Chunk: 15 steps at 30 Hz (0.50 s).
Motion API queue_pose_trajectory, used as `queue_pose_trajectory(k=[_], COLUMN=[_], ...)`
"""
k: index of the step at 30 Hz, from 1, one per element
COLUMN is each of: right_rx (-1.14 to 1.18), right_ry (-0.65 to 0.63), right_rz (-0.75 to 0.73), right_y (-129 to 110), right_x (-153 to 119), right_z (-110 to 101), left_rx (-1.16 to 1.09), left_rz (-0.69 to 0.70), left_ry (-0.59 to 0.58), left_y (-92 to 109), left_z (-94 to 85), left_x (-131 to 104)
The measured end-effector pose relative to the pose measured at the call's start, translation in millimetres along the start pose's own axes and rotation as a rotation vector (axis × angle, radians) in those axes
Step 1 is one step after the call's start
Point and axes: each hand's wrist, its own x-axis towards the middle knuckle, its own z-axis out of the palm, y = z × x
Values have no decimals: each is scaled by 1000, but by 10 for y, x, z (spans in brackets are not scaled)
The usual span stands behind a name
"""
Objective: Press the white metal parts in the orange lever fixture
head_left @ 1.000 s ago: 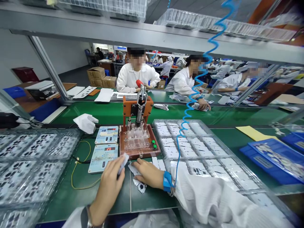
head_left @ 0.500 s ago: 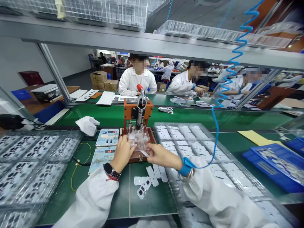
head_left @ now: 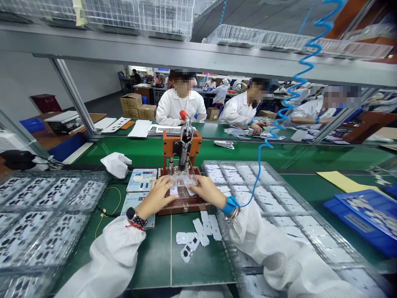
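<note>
An orange and brown hand press (head_left: 182, 142) with a red-tipped toggle lever stands in front of me, a clear fixture under its plunger. In the fixture lie two small white plates, a left plate (head_left: 173, 190) and a right plate (head_left: 190, 191). My left hand (head_left: 158, 194) rests at the fixture's left side, its thumb stretched out below the left plate. At the right side is my right hand (head_left: 208, 191), thumb by the right plate and fingers spread along the fixture's edge. Several loose white plates (head_left: 201, 231) lie in front of the press, one with black parts (head_left: 190, 249).
Clear trays of plates stand on the left (head_left: 56, 223) and right (head_left: 266, 198). Two digital display boxes (head_left: 142, 180) adjoin the press. A blue coiled cord (head_left: 259, 165) runs from my right wristband. Blue bins (head_left: 362, 219) sit far right; co-workers in white sit opposite.
The white strip that my right fingers pinched at the front now lies in the fixture. My right hand has moved up to the fixture's side; my left thumb and fingers have spread.
</note>
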Motion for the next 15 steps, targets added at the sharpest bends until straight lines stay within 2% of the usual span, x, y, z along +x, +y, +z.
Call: queue_pose_trajectory(k=[3,7,10,15], right_rx=[-30,-141,-179,-126], right_ry=[-51,-214,-257,-204], right_rz=[-104,-327,-340,-321], right_y=[30,115,186,236], right_x=[15,29,59,126], right_z=[-53,-150,-157,-79], left_rx=[-25,-72,-64,-43], left_rz=[4,30,85,165], left_ry=[-11,-49,-39,19], left_y=[-23,-65,-100,-144], left_z=[-19,-77,-112,-124], left_x=[10,34,59,108])
